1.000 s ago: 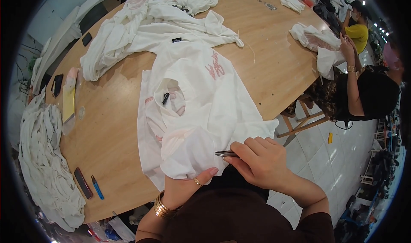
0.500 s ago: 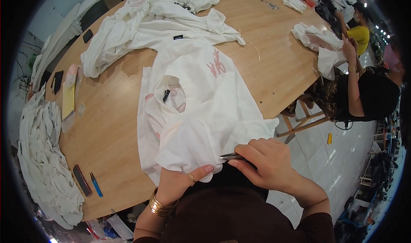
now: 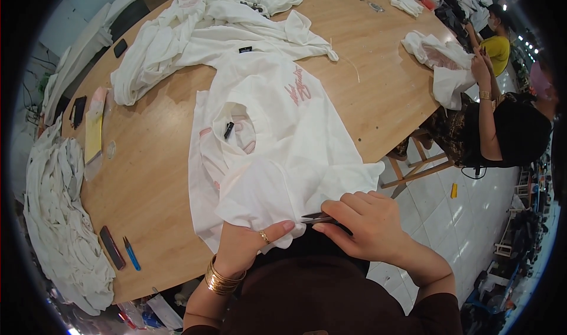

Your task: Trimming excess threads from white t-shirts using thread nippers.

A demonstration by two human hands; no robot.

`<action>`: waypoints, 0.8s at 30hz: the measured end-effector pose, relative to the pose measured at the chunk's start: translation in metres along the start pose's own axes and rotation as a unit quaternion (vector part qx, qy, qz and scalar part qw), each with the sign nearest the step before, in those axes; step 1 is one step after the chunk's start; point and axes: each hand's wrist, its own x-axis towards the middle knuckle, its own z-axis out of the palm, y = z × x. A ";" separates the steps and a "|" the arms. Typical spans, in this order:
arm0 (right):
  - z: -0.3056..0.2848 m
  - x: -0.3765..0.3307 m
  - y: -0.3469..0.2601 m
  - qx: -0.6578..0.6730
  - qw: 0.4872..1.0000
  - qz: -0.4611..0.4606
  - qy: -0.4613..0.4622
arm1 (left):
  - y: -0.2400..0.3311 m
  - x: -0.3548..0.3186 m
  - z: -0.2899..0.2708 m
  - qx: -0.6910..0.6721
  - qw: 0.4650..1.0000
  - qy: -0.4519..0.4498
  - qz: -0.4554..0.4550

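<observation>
A white T-shirt with pink lettering lies over the table's near edge, its collar opening and black neck label facing up. My left hand, wearing a ring and gold bangles, pinches the shirt's near edge between thumb and fingers; the fingers are partly hidden under the cloth. In my right hand is a pair of metal thread snips, with the fingers closed round it. The snips' tips are at the cloth edge just beside my left thumb. Whether they touch a thread is too small to see.
White garments heap on the wooden table at the back; another pile hangs at the left edge. Blue tweezers, a dark red case and a phone lie leftward. At right, a seated co-worker handles a white garment.
The snips have moved slightly left, closer to my left thumb, and their blades look a little further apart. My left hand has barely moved. The co-worker's garment has shifted slightly left.
</observation>
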 end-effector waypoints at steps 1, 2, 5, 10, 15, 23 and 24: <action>0.000 0.000 0.000 -0.002 1.000 0.001 0.001 | 0.000 0.000 0.000 -0.006 1.000 -0.001 -0.009; 0.001 0.001 0.000 -0.002 1.000 0.001 0.003 | 0.001 0.000 0.000 -0.011 1.000 -0.001 -0.017; 0.002 0.000 0.001 -0.004 1.000 0.000 0.002 | 0.002 0.001 0.002 -0.052 0.998 -0.005 -0.032; 0.003 0.000 0.002 -0.006 1.000 -0.004 -0.007 | 0.001 0.001 0.002 -0.054 0.998 -0.012 -0.037; 0.000 0.001 0.000 0.017 1.000 0.001 -0.005 | -0.002 0.001 0.001 -0.024 0.999 -0.012 -0.022; -0.004 0.003 0.000 -0.015 0.999 0.011 -0.038 | -0.006 -0.003 0.000 0.089 0.995 -0.010 0.043; -0.004 0.003 0.000 -0.015 0.999 0.010 -0.038 | -0.005 -0.003 0.001 0.089 0.995 -0.010 0.042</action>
